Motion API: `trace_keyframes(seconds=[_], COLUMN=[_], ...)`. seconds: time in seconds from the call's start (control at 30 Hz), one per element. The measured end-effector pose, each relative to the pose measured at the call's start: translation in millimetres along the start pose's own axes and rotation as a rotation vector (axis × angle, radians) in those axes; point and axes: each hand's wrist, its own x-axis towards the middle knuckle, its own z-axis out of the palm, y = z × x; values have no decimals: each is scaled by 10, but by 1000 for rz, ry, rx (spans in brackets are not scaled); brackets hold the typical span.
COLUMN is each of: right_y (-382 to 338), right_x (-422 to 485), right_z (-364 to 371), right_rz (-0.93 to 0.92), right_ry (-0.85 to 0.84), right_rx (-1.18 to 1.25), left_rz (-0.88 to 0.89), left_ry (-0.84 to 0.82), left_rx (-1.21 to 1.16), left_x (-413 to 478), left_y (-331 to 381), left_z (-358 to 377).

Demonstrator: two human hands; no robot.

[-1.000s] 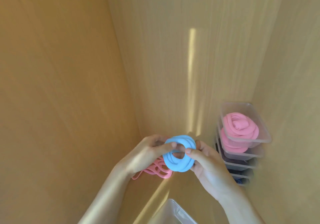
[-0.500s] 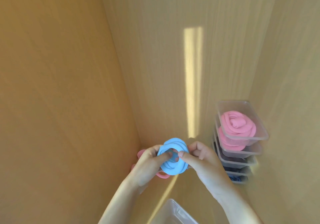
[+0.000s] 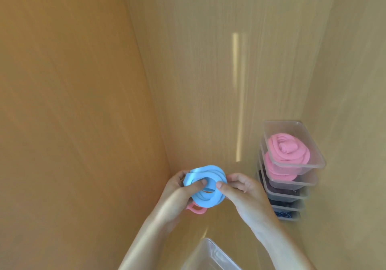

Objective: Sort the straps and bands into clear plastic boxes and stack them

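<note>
A coiled light blue band (image 3: 205, 186) is held between both hands above the wooden shelf floor. My left hand (image 3: 177, 196) grips its left side with the thumb pressed into the coil's middle. My right hand (image 3: 244, 194) pinches its right edge. Under the blue coil, a pink band (image 3: 197, 209) peeks out below my left hand. At the right stands a stack of clear plastic boxes (image 3: 292, 188); the top box (image 3: 313, 165) holds a rolled pink band (image 3: 282, 150), the one below more pink, and the lower ones hold dark and blue bands.
Wooden walls close in on the left (image 3: 73, 102), back (image 3: 208, 61) and right (image 3: 355, 81). An empty clear plastic box (image 3: 211, 257) lies at the bottom edge between my forearms.
Both hands with the blue band have drifted slightly left and the coil has been turned and tightened. Less of the pink band shows beneath it now.
</note>
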Motion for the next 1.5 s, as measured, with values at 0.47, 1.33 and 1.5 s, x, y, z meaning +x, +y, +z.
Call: trace_keyframes(seconds=[0.47, 1.33, 1.5], right_y=[52, 540, 738], right_x=[-5, -199, -322], right_z=[-21, -84, -49], right_rz=[157, 280, 318], right_ry=[-39, 59, 161], right_rx=[241, 164, 14], left_rz=[-49, -305, -308], left_ry=[-144, -257, -256], left_rx=[-132, -229, -284], left_x=[-14, -48, -133], left_y=[-46, -554, -671], left_z=[-10, -9, 12])
